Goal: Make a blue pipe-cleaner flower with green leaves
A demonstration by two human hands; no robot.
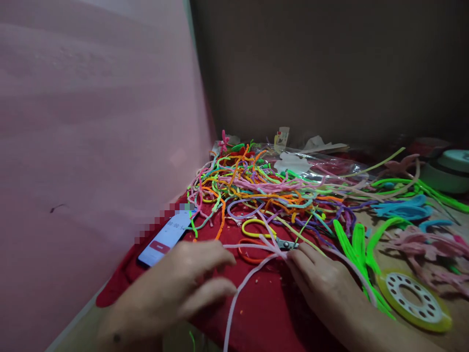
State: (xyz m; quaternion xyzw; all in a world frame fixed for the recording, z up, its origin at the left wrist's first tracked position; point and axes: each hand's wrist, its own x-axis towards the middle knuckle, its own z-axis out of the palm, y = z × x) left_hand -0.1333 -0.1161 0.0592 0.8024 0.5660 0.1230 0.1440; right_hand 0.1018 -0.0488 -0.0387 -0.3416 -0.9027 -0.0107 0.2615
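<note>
In the head view, the right hand (317, 276) pinches pale lilac fuzzy pipe-cleaner stems (280, 253) where they cross, above a red cloth (262, 308), near metal scissors (288, 244) with yellow and orange handles. The left hand (194, 276) is near them, thumb and fingers parted.

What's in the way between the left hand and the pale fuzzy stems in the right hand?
Nothing I can see. The left hand is open right by the pale stems, which the right hand pinches. The scissors show behind the stems, not in between.
</note>
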